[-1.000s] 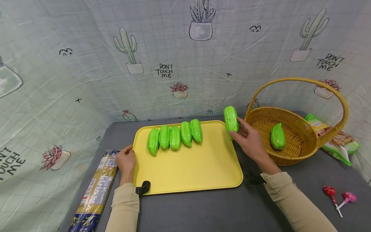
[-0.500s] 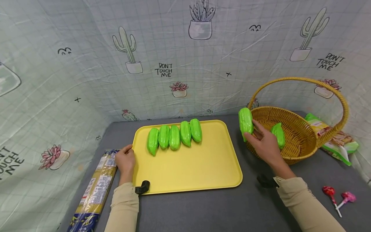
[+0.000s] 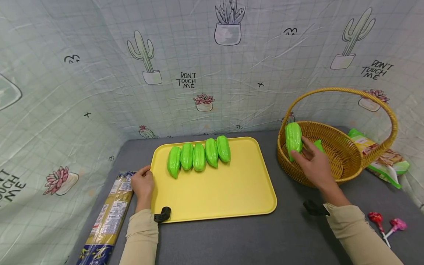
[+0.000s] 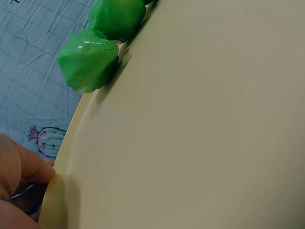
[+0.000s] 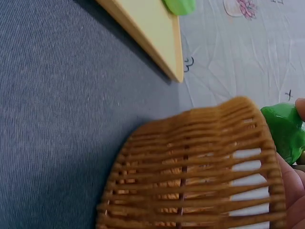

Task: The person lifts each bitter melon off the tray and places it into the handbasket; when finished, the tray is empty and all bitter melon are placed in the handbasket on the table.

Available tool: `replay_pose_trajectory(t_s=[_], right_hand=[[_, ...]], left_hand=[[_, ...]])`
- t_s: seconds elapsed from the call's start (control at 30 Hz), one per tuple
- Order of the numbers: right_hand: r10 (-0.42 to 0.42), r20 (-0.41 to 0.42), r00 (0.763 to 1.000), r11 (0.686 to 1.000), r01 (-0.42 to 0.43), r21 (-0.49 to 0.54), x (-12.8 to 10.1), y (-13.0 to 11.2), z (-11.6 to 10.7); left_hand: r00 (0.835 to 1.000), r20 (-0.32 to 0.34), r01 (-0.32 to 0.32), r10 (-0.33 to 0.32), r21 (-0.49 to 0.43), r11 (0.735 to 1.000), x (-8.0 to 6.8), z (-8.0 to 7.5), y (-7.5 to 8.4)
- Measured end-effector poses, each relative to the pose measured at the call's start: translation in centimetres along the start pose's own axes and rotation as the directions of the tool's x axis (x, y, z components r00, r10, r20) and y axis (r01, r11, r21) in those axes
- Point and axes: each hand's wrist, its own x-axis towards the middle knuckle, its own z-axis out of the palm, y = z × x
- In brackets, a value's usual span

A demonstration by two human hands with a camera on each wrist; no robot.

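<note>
My right hand (image 3: pixel 313 163) grips a ridged green gourd (image 3: pixel 293 136) upright over the near left rim of a wicker basket (image 3: pixel 334 173). In the right wrist view the green gourd (image 5: pixel 285 131) shows just past the basket wall (image 5: pixel 190 186). Another green gourd (image 3: pixel 318 144) lies inside the basket, mostly hidden behind my fingers. A row of several green gourds (image 3: pixel 198 156) lies across the back of a yellow tray (image 3: pixel 215 195). My left hand (image 3: pixel 143 183) rests against the tray's left rim (image 4: pixel 55 191), fingers curled at its edge.
A long packet of noodles (image 3: pixel 109 217) lies left of the tray. Behind the basket sits a green snack bag (image 3: pixel 381 156). Two wrapped lollipops (image 3: pixel 385 224) lie at the right front. A cactus-print cloth wall closes the back and sides.
My right hand carried the green gourd rightward from the tray's right edge to above the basket's rim. The left hand stayed on the tray's edge.
</note>
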Motion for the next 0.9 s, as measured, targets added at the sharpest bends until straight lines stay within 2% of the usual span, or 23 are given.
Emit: replay_pose_trajectory(t_s=[0.23,0.57,0.9], right_hand=[[0.060,-0.019,0.998,0.996,-0.061,-0.070,-0.2,0.6,-1.0],[0.092,-0.044,0.995,0.992,-0.095,-0.086,-0.6,0.8,-2.7],[0.129,-0.081,0.988,0.977,-0.140,-0.159,-0.6,1.8,-5.3]], left_hand=[[1.000,0.011,0.011,-0.011,0.000,1.000,-0.1,-0.1,-0.1],[1.000,0.013,0.015,-0.015,0.000,1.000,-0.1,-0.1,0.0],[1.000,0.021,0.022,-0.021,-0.025,0.999,-0.1,-0.1,0.1]])
